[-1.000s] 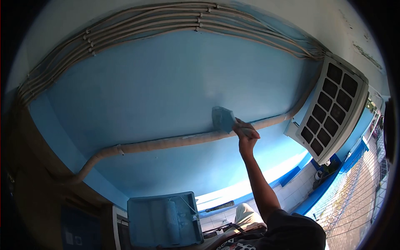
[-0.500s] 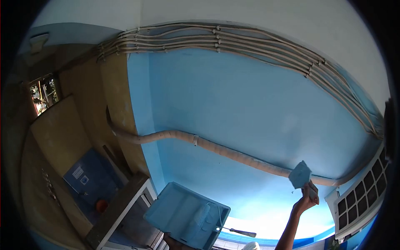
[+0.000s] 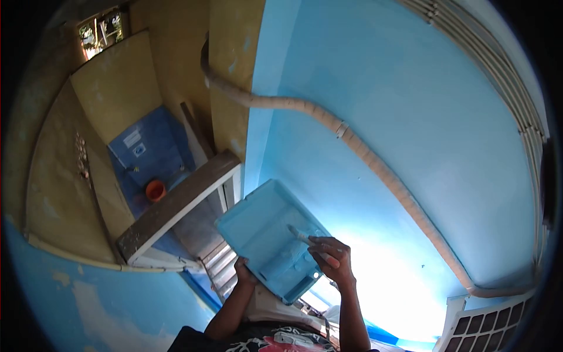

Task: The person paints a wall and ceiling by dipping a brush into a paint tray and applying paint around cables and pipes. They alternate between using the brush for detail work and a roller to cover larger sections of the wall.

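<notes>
My left hand point(image 3: 245, 272) is closed on the near left edge of a light blue paint tray point(image 3: 249, 214), which is tilted in front of me. My right hand point(image 3: 333, 258) is closed around the pale handle of a paintbrush point(image 3: 299, 234), seen nearly edge-on, with its bluish tip over the tray. A blue-coated paint roller point(image 3: 293, 255) appears to lie in the tray. Its handle is mostly hidden behind my right hand.
A beige wrapped pipe point(image 3: 381, 170) crosses the blue wall point(image 3: 422, 111). Cables point(image 3: 492, 58) run at upper right, above a white grille unit point(image 3: 489, 325). Left, beyond a brown-topped ledge point(image 3: 182, 202), an orange bucket point(image 3: 155, 190) stands in a blue-lined recess.
My right hand has come down from the wall beside the pipe to the tray, still holding the paintbrush. The view has tilted down, bringing my left hand into clear sight.
</notes>
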{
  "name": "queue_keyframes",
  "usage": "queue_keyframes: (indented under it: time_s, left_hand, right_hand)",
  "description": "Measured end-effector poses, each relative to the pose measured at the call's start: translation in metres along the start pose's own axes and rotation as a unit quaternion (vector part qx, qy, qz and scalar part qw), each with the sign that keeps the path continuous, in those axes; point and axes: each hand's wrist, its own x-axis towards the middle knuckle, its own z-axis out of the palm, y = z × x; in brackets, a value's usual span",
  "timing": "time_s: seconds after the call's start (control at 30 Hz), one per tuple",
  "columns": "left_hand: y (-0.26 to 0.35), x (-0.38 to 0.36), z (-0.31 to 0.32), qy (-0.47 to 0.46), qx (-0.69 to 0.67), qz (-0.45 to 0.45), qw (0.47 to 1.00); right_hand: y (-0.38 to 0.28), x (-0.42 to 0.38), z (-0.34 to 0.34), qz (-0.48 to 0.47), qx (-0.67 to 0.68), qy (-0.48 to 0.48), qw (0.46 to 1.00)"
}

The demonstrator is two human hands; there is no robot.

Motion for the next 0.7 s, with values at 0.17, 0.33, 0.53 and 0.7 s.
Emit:
queue_keyframes:
  time_s: [0.17,0.33,0.53,0.7]
  left_hand:
    - [0.002,0.000,-0.002,0.002,-0.027,-0.048,0.999]
    - [0.000,0.002,-0.010,0.046,-0.031,-0.046,0.997]
    - [-0.001,-0.003,0.002,0.006,0.023,-0.012,1.000]
    - [-0.002,0.006,-0.014,-0.065,-0.008,-0.010,0.998]
  right_hand:
    - [0.002,-0.002,0.039,-0.031,-0.027,0.012,0.999]
    - [0.006,-0.005,0.055,-0.046,-0.063,-0.048,0.996]
    - [0.031,-0.006,0.076,-0.077,-0.111,-0.114,0.984]
    - [0.038,-0.016,0.085,-0.081,-0.135,-0.163,0.974]
